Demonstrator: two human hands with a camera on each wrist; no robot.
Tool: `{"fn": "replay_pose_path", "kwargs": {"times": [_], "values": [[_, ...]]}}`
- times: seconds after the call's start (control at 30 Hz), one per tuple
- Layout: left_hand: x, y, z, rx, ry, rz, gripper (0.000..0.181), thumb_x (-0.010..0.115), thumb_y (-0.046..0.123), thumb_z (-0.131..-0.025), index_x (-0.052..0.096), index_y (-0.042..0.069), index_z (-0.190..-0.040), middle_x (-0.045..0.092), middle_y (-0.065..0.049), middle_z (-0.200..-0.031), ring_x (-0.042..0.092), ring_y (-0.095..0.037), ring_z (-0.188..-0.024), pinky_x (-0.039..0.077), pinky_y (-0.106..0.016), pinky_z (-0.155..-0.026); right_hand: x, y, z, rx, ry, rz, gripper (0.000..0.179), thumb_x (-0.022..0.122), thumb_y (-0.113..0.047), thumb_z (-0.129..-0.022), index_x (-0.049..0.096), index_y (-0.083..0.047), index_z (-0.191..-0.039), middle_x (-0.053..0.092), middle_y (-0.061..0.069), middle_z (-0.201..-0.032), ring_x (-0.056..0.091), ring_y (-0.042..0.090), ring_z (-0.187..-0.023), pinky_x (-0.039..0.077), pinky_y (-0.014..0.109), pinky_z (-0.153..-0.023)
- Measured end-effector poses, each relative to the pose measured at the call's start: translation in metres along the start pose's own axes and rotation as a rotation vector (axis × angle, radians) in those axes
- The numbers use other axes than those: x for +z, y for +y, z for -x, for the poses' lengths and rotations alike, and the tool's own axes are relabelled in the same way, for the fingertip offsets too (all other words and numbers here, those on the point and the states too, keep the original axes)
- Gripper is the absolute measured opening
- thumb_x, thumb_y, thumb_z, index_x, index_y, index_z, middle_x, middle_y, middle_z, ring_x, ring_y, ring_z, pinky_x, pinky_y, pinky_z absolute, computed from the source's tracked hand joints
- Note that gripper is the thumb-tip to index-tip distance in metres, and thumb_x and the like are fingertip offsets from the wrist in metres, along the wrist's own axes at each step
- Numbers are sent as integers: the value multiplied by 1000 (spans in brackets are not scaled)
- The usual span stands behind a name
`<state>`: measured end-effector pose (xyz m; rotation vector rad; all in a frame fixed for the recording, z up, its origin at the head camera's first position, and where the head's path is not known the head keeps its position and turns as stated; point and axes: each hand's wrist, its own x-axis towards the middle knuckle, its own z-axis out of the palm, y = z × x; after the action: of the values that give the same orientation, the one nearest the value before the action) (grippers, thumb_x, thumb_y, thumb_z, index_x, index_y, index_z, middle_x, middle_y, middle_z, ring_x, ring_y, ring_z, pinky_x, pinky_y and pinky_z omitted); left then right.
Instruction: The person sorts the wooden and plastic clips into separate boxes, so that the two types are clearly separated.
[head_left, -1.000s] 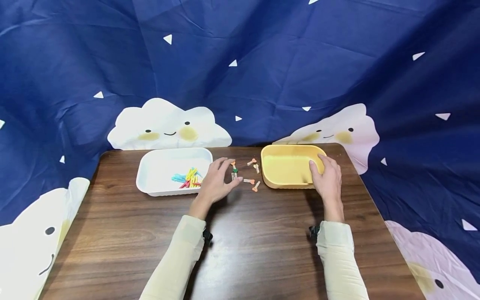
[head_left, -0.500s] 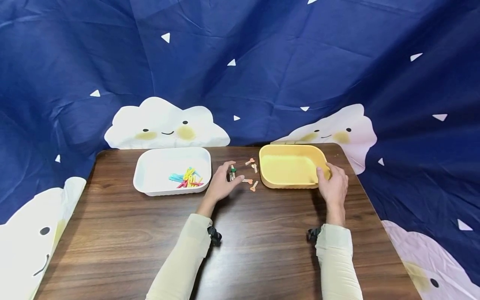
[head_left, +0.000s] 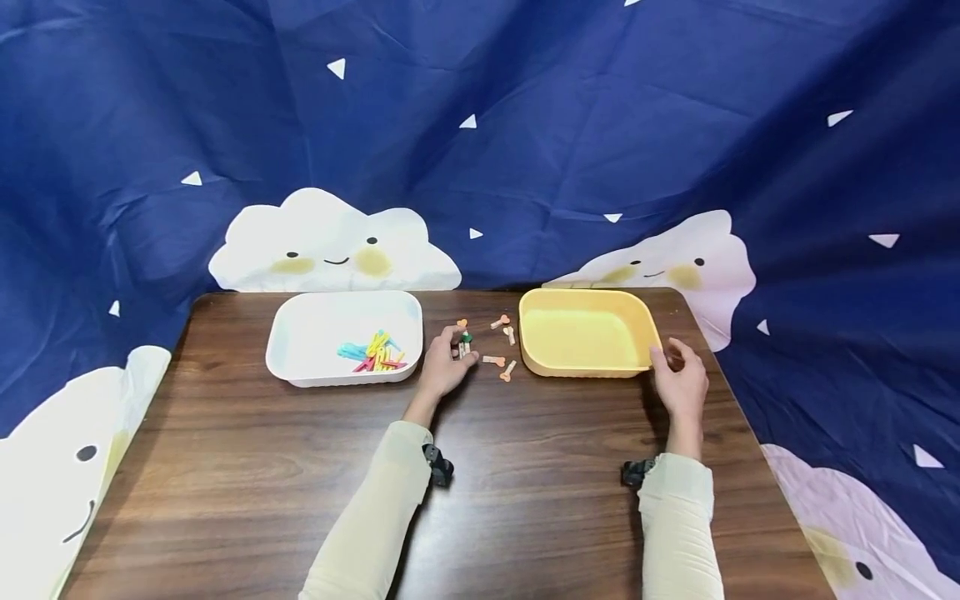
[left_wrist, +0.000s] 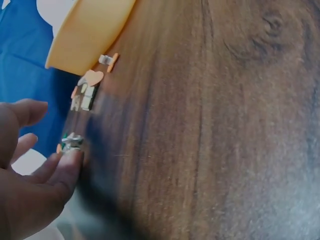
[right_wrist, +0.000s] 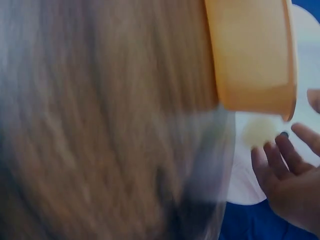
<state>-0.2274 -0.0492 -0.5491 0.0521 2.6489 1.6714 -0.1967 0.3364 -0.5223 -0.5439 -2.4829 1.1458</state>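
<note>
Left hand (head_left: 444,367): thumb and fingers are spread, with a gap between them; no pinch is made. The small wooden clip with a green top (head_left: 466,337) lies on the brown wood-grain table (head_left: 525,500), within that gap; in the left wrist view the thumb tip is at or just beside it. Contact cannot be confirmed.

Right hand (head_left: 681,383): fingers are loosely parted and hold nothing. The shallow yellow plastic tray (head_left: 581,333) is just to the left of the thumb; whether they touch cannot be told.

Adjacent items: small wooden clips with orange or pale tops (head_left: 494,361) lie loose to the right of the left fingers. The white plastic tray (head_left: 345,379), holding blue, yellow and pink clips (head_left: 381,354), is to the left of the left hand.

Likely faults:
- Closing off-centre could flick the green-topped clip away, since it is small and lies flat.
- A wide closure could gather a neighbouring clip, because pieces lie close together.
- An inward bump of the right thumb could shift the yellow tray.
</note>
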Motion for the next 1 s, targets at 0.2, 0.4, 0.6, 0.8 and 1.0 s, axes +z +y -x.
{"fn": "replay_pose_path", "kwargs": {"times": [0.2, 0.4, 0.6, 0.8, 1.0], "values": [[7, -6, -3, -38, 65, 2, 44, 76, 4, -86, 61, 4, -128, 64, -16, -116, 66, -28, -95, 51, -39, -89, -7, 18, -3, 129, -143, -281, 56, 64, -24, -100, 47, 1, -148, 58, 15, -131, 57, 5, -101, 49, 13, -80], [10, -8, -4, -80, 104, -8, 43, 78, 2, -85, 64, 5, -126, 63, -13, -116, 66, -24, -93, 52, -37, -86, -12, 34, -4, 176, -295, -575, 60, 66, -18, -100, 40, 6, -148, 56, -4, -116, 59, 0, -100, 53, 20, -87], [11, -10, -7, -88, 107, -57, 37, 78, 4, -84, 69, 3, -120, 64, -12, -111, 66, -22, -91, 51, -36, -86, -11, 43, -4, 142, -356, -751, 47, 66, -10, -99, 50, 3, -140, 62, -3, -111, 63, 4, -101, 54, 24, -89], [10, -11, -4, -72, 120, -77, 26, 77, 5, -86, 74, 2, -111, 65, -8, -100, 65, -22, -90, 50, -35, -85, -5, 44, -2, 125, -392, -862, 41, 63, -5, -100, 53, 4, -139, 67, -3, -109, 65, 7, -102, 52, 25, -94], [10, -14, -5, -81, 130, -62, 22, 74, 2, -84, 74, 3, -105, 68, -5, -90, 65, -20, -84, 50, -35, -83, -1, 47, -2, 133, -389, -938, 38, 65, -5, -98, 59, -1, -135, 65, 0, -111, 64, 9, -104, 52, 29, -96]]}}
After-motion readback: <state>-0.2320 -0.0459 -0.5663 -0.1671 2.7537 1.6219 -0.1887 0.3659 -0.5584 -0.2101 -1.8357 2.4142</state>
